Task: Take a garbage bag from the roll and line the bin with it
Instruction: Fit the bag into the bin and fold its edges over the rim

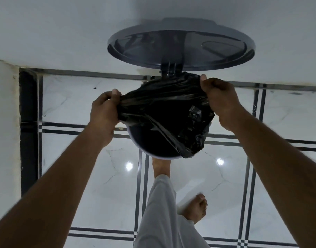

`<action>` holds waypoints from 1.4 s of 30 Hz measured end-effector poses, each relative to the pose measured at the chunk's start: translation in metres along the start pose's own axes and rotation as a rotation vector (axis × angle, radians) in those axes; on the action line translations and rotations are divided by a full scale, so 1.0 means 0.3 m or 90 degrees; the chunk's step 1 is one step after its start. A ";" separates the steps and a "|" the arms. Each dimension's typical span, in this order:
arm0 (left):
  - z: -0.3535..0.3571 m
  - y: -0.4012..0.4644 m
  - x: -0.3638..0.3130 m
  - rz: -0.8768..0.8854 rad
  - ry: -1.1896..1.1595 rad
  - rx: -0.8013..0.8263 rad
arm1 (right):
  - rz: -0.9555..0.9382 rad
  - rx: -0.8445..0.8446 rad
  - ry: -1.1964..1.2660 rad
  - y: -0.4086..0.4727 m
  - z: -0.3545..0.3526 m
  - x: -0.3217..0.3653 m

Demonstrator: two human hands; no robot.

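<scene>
Fingers (116, 93) of my left hand (103, 111) are pinched tight on one edge of the black garbage bag (164, 111), and my right hand (220, 99) is clenched on the opposite edge, so I have the plastic stretched between them. I see the bag spread directly over the open bin (153, 149), its crumpled end hanging over the right side of the rim. Behind it the round grey lid (180, 43) stands raised against the wall (64, 33), and one bare foot (160, 169) is planted at the bin's base on the tiled floor (100, 176).

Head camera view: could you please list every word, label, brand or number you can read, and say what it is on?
None can be read. The black garbage bag, the bin and its raised lid show no print, and the floor tiles carry only stripes.
</scene>
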State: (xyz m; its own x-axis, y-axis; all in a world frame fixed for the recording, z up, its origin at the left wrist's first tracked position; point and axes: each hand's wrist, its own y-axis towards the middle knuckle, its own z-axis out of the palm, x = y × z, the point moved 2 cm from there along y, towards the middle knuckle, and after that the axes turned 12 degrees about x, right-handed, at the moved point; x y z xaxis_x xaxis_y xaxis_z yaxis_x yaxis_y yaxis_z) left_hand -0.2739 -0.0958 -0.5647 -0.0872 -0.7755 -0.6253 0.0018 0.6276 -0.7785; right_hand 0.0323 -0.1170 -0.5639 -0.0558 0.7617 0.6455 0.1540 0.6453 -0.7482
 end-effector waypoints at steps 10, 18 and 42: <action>-0.009 0.136 -0.096 -0.054 0.172 0.038 | -0.040 -0.097 -0.099 0.082 -0.065 -0.053; 0.041 0.363 -0.111 -0.170 -0.056 0.148 | 0.012 -0.127 -0.081 0.260 -0.057 -0.080; -0.207 0.120 0.126 -0.234 -0.280 0.192 | 0.289 -0.039 0.336 -0.225 -0.055 -0.409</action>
State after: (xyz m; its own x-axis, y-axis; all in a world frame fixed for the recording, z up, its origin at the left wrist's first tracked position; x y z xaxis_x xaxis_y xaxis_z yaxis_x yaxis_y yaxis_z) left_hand -0.3389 -0.0981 -0.6132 0.2816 -0.9318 -0.2291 0.3346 0.3191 -0.8867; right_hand 0.0451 -0.2551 -0.5900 0.5115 0.8155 0.2709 0.1043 0.2540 -0.9616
